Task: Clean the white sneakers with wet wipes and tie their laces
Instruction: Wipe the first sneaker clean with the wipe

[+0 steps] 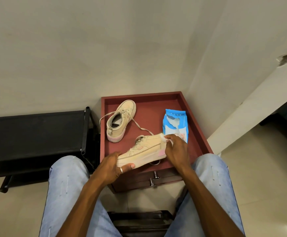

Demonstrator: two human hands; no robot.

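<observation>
L hand (117, 165) grips shoe (144, 149) toe, R hand (175, 148) pinches wipe (163, 138) at heel; if I press hard, shoe prob twists out.

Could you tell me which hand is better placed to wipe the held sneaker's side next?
Probably the right. The right hand pinches the wet wipe against the heel of the held sneaker, while the left hand grips its toe end and sole, steadying it.

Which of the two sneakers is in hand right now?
The nearer sneaker, tipped on its side: left hand grips its toe, right hand holds a wipe at its heel. The farther sneaker stands untouched on the red cabinet.
</observation>
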